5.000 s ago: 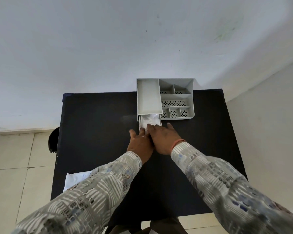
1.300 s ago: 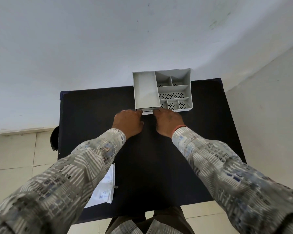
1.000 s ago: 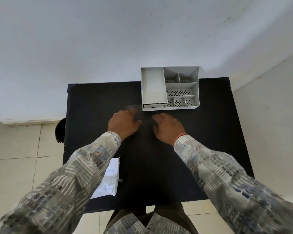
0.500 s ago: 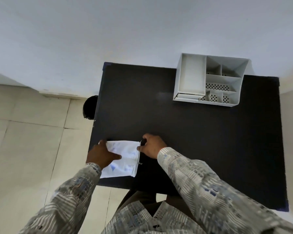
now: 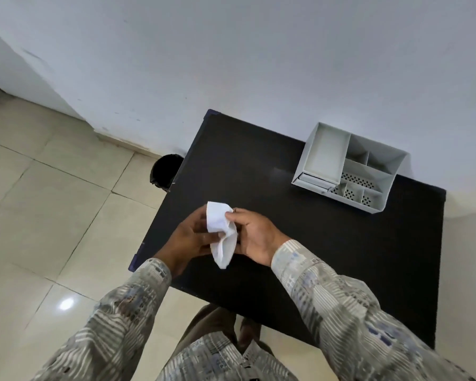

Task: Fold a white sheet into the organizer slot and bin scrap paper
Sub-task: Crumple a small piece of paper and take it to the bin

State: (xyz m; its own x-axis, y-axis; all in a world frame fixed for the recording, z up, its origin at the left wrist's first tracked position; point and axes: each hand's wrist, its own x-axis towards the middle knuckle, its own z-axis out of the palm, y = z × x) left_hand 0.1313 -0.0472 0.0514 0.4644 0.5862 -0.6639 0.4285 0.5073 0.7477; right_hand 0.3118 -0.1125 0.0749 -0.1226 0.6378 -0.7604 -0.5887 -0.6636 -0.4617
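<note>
Head view looks down on one black table (image 5: pixel 327 243) set against a pale, scuffed wall (image 5: pixel 231 64), with cream floor tiles (image 5: pixel 52 215) spreading to the left. One dark round bin (image 5: pixel 166 171) stands on the floor just beside the table's far left edge, partly hidden by the tabletop. One white organizer (image 5: pixel 349 167) sits at the table's far right, near the wall: it shows one long plain compartment on the left, several smaller perforated compartments on the right, and a shallow drawer slot at its near left corner, pushed in. Nothing lies on the dark surface between organizer and hands. Two hands meet above the table's near left part, holding one scrunched piece of white paper (image 5: pixel 221 235) between them. The left hand (image 5: pixel 190 237) cups the paper from the left with curled fingers, and the right hand (image 5: pixel 254 235) pinches its upper edge between thumb and forefinger. Both patterned sleeves (image 5: pixel 341 306) reach in from the bottom, and the person's clothing covers the table's near edge.
</note>
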